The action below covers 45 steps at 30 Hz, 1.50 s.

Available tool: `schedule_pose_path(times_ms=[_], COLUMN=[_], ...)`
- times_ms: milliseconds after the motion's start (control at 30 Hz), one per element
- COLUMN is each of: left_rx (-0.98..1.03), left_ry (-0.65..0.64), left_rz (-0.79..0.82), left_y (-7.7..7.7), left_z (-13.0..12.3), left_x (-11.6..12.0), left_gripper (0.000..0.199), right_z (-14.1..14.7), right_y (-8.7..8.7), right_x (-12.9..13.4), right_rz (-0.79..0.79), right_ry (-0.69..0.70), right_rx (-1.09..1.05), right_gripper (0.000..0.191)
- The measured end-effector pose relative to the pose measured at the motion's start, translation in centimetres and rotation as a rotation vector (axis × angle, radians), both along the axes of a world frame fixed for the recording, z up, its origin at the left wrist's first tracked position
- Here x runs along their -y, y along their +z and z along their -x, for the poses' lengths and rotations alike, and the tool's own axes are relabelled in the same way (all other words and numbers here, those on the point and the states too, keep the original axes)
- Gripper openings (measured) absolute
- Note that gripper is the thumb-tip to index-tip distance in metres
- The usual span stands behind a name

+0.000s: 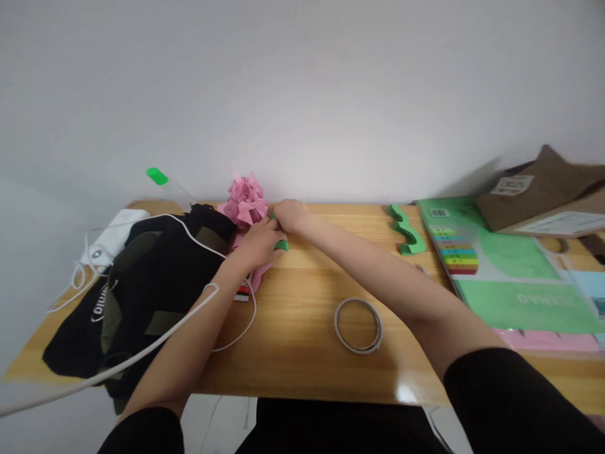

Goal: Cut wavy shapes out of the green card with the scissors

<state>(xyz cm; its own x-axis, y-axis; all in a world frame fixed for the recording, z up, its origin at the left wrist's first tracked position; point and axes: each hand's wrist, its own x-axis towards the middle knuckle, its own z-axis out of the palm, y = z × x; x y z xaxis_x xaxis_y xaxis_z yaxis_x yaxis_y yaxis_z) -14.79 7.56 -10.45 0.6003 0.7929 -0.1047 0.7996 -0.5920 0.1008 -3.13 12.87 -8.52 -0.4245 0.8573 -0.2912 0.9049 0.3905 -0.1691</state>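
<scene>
My left hand (261,243) is closed around a small green paper piece (282,244), part of which shows between thumb and fingers. Against it, near the back of the table, my right hand (292,215) is curled with its fingertips hidden. A sliver of green shows between the two hands, but what the right fingers pinch is not visible. Just behind the left hand lies a bunch of pink paper flowers (246,202). More pink paper (261,274) sticks out from under the left wrist.
A roll of double-sided tape (358,326) lies on the wooden table (293,353). Wavy green paper (405,230) rests further right, near a green paper pack (520,302) and a cardboard box (548,195). At left are a black bag (165,277) and a white cable (155,343).
</scene>
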Motion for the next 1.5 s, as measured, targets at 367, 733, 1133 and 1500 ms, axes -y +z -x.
schedule_pose_path(times_ms=[367,733,1133,1500], left_rx=[0.131,0.409,-0.198,-0.488], left_ry=[0.003,-0.078,0.379,0.152], left_rz=[-0.075,0.072,-0.048,0.131], left_y=[0.4,-0.3,4.1,3.1], left_z=[-0.5,-3.8,-6.9,-6.0], left_x=[4.1,10.9,-4.6,-9.2], left_gripper=[0.030,0.015,0.027,0.032], right_z=[-6.3,-22.0,-14.4,-13.6], right_y=[1.8,2.9,2.4,0.4], right_x=[5.3,14.2,11.8,15.7], right_rz=[-0.066,-0.147,-0.065,-0.039], right_ry=[-0.164,-0.658,-0.472,-0.469], right_rx=[-0.015,0.103,-0.363,-0.710], right_gripper=[0.027,0.012,0.018,0.018])
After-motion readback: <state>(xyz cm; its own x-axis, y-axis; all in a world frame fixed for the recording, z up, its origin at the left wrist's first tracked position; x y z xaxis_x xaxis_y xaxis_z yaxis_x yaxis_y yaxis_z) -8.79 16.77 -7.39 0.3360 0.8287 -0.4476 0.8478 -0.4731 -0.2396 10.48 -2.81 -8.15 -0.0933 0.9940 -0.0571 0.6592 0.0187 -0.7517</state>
